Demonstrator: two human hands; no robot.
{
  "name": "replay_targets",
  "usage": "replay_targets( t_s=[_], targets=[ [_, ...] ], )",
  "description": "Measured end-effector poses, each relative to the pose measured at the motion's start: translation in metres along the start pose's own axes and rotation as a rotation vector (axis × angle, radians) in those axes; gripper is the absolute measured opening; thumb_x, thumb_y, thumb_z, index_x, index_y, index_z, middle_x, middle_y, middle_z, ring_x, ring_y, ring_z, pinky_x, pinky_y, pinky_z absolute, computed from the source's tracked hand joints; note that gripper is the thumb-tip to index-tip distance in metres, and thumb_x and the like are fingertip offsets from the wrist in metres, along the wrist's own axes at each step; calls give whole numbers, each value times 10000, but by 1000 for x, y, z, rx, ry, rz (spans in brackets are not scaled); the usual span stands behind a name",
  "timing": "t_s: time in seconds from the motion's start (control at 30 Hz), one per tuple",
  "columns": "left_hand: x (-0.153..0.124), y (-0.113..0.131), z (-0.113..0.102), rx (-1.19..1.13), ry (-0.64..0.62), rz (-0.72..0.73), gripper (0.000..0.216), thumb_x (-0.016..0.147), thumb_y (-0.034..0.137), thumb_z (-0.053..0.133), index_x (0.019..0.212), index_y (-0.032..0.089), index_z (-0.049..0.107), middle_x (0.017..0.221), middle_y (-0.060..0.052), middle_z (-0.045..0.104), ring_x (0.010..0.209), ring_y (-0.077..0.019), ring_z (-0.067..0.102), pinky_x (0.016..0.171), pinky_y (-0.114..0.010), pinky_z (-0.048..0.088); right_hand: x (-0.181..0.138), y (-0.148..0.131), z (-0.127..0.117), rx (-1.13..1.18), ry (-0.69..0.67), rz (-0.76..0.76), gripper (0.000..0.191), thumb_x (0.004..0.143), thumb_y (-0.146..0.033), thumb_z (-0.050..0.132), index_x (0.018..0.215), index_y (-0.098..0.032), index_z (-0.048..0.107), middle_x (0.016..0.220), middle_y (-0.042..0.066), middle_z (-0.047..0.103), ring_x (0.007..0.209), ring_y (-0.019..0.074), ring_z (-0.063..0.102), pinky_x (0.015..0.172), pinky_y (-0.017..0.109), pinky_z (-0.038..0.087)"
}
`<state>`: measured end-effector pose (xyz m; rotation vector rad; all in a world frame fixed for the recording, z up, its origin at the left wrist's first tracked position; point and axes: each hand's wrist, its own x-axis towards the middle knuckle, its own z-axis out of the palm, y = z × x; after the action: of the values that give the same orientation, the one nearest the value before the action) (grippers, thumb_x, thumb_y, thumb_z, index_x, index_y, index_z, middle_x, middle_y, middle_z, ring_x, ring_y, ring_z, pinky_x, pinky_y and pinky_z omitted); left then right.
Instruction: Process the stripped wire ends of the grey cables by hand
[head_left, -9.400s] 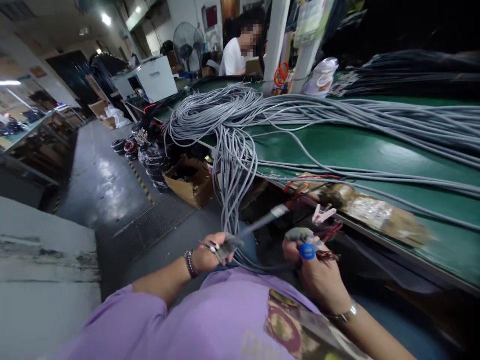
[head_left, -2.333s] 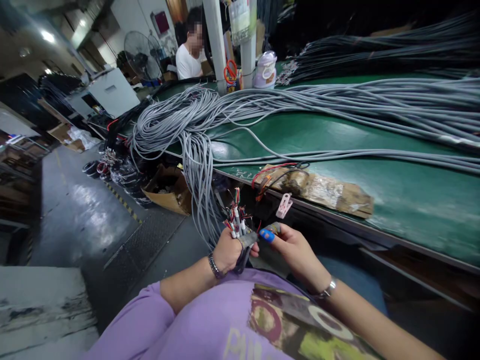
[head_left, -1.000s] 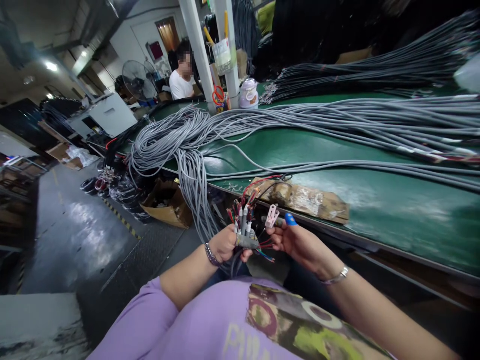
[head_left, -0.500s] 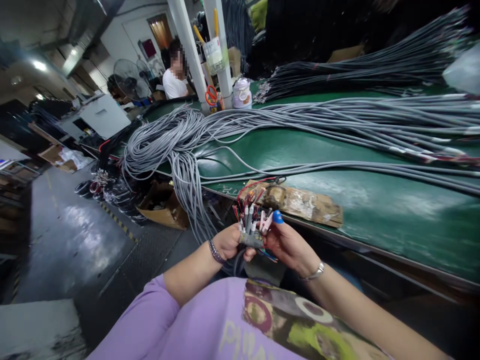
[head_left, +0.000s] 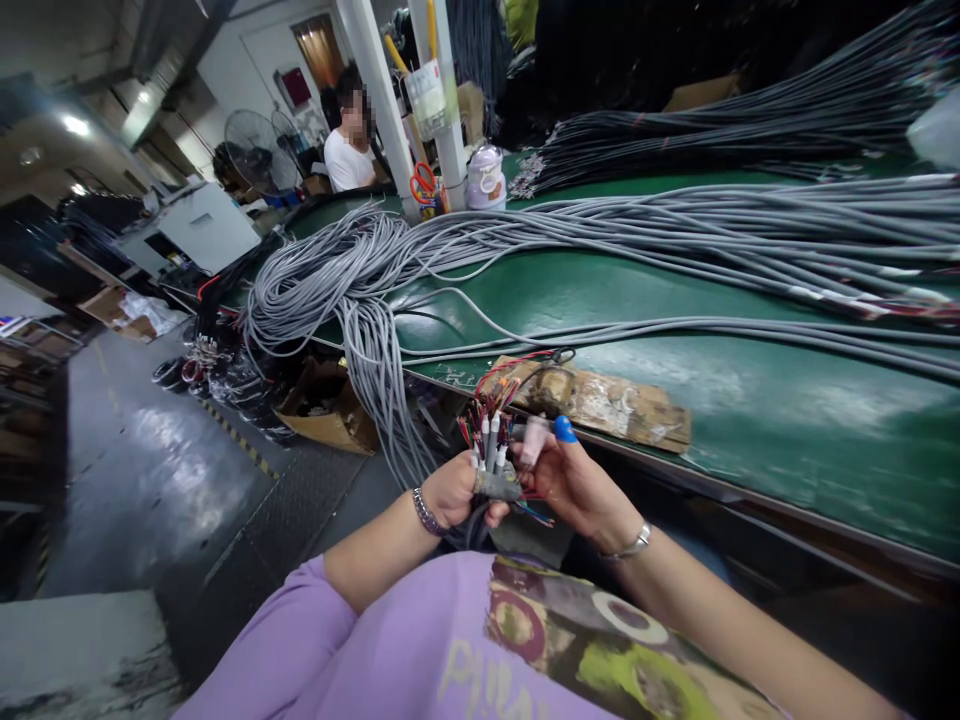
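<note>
My left hand [head_left: 452,489] is closed round a bundle of grey cable ends [head_left: 491,470] held upright, their stripped coloured wires [head_left: 487,410] fanning out on top. My right hand [head_left: 581,485], with a blue cap on one fingertip [head_left: 565,429], pinches a small pale pink clip [head_left: 534,440] against the top of that bundle. Both hands sit just below the front edge of the green table [head_left: 675,310]. The cables hang down behind my left hand.
Long grey cables [head_left: 675,225] cover the green table and spill over its left end [head_left: 375,370]. A taped cardboard piece [head_left: 607,400] lies at the table edge. A cardboard box [head_left: 330,415] stands on the floor. A seated person [head_left: 349,135] works at the far end.
My right hand took the pink clip from the table edge and brought it to the wire bundle. My left hand raised the bundle slightly and keeps its grip.
</note>
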<state>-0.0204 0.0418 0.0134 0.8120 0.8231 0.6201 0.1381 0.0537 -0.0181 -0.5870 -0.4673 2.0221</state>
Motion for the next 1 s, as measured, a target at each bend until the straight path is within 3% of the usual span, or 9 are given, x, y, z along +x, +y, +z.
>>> replay_targets(
  t_s=[0.13,0.27,0.37,0.67,1.0],
  targets=[
    [-17,-6,9,38,110,14,399,511,425,805,546,138,530,387,-8,520,306,-105,447,342,-228,375,-5,-2,1,8,11,50,427,709,-619,676,812,-205,696,800,35,709,609,122,588,590,249,492],
    [-28,-10,21,23,249,78,420,519,451,806,531,131,536,400,-1,515,329,-88,447,367,-214,363,-9,-3,7,-36,22,2,283,697,-453,767,812,-205,695,722,-2,663,588,100,549,562,221,476],
    [-27,-12,25,5,310,108,424,524,458,809,532,131,538,410,3,520,339,-84,448,372,-212,371,-11,-4,12,-74,35,-29,280,721,-460,743,788,-196,681,685,-9,626,559,93,512,520,222,446],
    [-16,-15,28,-20,277,154,374,590,419,794,573,127,561,432,5,534,351,-91,460,380,-215,378,-11,-7,14,-205,118,-101,376,692,-541,735,691,-180,631,585,-18,556,514,96,469,496,233,403],
    [-16,-12,30,-28,299,131,385,558,419,809,574,126,559,427,-1,538,340,-96,463,372,-215,368,-10,-9,17,-136,129,-20,399,635,-544,776,694,-173,641,592,-16,572,507,96,490,502,237,427]
  ],
)
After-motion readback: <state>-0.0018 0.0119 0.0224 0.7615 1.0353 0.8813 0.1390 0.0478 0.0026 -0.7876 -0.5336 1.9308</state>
